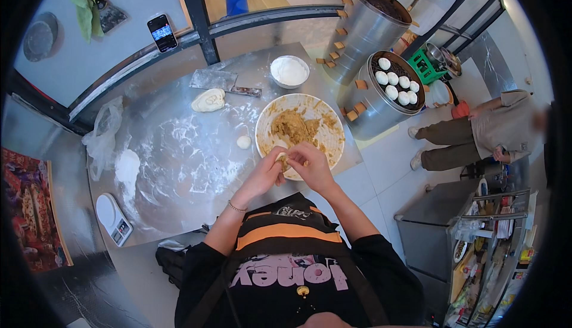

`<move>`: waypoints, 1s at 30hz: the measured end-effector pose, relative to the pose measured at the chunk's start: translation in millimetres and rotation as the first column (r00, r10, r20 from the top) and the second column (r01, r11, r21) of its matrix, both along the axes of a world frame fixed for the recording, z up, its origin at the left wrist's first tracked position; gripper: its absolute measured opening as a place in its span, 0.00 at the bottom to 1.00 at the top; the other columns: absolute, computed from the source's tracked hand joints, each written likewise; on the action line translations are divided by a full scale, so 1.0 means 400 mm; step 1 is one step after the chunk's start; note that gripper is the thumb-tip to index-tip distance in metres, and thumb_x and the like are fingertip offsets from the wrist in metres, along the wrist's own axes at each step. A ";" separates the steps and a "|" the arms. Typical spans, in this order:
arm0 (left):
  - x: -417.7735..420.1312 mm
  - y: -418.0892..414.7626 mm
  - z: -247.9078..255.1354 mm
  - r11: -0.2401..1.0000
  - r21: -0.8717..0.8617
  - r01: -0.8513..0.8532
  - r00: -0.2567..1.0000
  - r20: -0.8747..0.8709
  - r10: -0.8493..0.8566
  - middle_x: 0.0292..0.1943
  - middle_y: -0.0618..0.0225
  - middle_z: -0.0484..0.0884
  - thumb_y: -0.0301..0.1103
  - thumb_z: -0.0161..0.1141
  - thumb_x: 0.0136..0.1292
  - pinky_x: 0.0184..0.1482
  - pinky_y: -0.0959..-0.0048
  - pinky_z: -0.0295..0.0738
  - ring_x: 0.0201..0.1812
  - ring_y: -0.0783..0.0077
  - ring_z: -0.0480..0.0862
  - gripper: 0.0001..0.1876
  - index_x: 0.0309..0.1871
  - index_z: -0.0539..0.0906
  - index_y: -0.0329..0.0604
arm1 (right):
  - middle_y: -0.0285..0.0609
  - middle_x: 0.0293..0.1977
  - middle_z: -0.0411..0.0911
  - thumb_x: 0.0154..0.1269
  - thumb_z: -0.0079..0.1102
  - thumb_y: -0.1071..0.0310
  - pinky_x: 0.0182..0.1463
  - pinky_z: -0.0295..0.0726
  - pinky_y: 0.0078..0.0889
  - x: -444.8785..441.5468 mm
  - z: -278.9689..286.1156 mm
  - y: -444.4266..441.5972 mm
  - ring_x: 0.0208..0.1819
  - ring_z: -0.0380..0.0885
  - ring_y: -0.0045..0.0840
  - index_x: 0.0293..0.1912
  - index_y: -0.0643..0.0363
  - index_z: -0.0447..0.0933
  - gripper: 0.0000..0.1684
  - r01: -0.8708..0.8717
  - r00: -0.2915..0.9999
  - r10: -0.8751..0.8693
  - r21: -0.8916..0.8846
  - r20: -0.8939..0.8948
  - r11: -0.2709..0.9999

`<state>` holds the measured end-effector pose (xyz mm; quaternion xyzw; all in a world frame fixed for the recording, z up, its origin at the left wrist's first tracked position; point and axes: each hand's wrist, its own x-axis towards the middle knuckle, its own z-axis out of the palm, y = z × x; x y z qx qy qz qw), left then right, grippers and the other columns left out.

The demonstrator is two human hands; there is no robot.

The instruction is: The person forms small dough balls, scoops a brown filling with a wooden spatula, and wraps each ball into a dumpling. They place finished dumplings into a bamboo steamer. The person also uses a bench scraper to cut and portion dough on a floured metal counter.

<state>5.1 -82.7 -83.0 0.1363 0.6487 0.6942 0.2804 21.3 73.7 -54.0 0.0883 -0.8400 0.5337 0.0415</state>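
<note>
My left hand (264,170) cups a dough wrapper with brown filling (282,161) over the near rim of a wide white bowl (263,127). The fingers of my right hand (312,167) pinch the wrapper's edge from the other side. Inside the bowl lies a mound of brown filling (292,127), smeared up its walls. A small round ball of dough (243,142) sits on the steel table just left of the bowl. Farther back are a larger lump of dough (208,100) and a cleaver (219,81) with a floury blade.
A bowl of flour (289,71) stands behind the filling. Steel steamers rise at the right; the nearer steamer (357,100) holds several white buns (392,78). A kitchen scale (113,218), a flour pile (128,167) and a plastic bag (103,136) line the left. Another person (496,127) stands at far right.
</note>
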 end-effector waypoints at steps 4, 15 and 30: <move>-0.015 -0.010 0.031 0.997 0.075 0.034 0.990 0.132 -0.044 0.25 0.66 0.73 0.33 0.40 0.67 0.24 0.81 0.70 0.21 0.78 0.75 0.13 0.52 0.65 0.42 | 0.38 0.25 0.71 0.49 0.59 0.78 0.28 0.72 0.20 -0.005 -0.013 0.006 0.24 0.72 0.20 0.32 0.62 0.73 0.07 -0.001 1.000 0.002 -0.061 0.002 0.998; 0.035 0.022 -0.002 0.945 0.239 -0.221 0.975 0.033 0.220 0.44 0.63 0.72 0.32 0.36 0.67 0.46 0.75 0.70 0.44 0.75 0.74 0.13 0.52 0.67 0.40 | 0.38 0.26 0.71 0.50 0.59 0.79 0.27 0.72 0.20 0.008 0.028 -0.018 0.26 0.73 0.20 0.29 0.62 0.73 0.05 0.033 0.999 -0.031 -0.104 0.019 0.994; -0.005 0.006 0.046 0.979 0.203 -0.030 0.999 0.032 0.024 0.42 0.65 0.73 0.27 0.38 0.62 0.39 0.78 0.71 0.42 0.75 0.74 0.18 0.56 0.66 0.37 | 0.39 0.31 0.72 0.49 0.58 0.82 0.30 0.72 0.20 0.018 0.056 -0.002 0.28 0.73 0.21 0.30 0.63 0.73 0.06 -0.026 0.981 0.041 0.081 -0.191 0.996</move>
